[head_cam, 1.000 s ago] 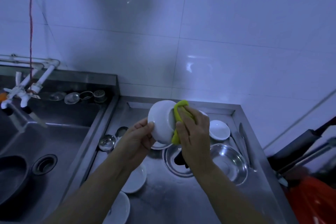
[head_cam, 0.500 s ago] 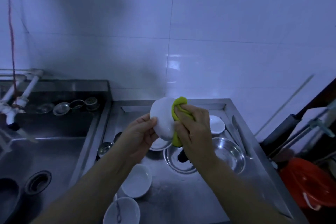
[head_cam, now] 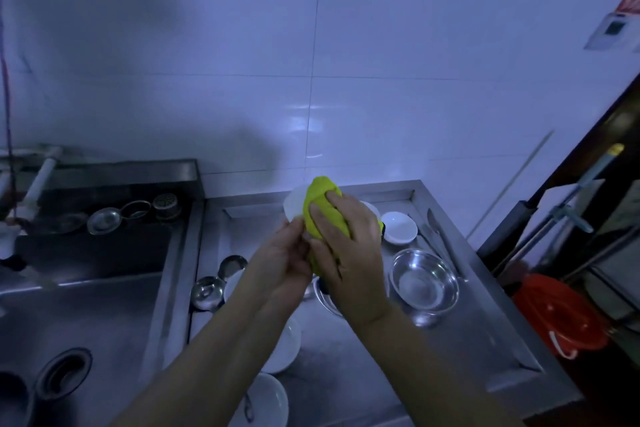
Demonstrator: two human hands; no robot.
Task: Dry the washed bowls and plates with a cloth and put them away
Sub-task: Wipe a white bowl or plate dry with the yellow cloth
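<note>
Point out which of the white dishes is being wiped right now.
The white bowl held up by the left hand, under the yellow cloth. The others lie untouched.

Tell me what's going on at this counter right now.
A person is drying a white bowl with a yellow-green cloth. The left hand holds the bowl up over the steel counter, while the right hand presses the bunched cloth against it, hiding most of the bowl. More dishes lie on the counter below: a steel bowl, a small white dish, and white bowls nearer the person.
</note>
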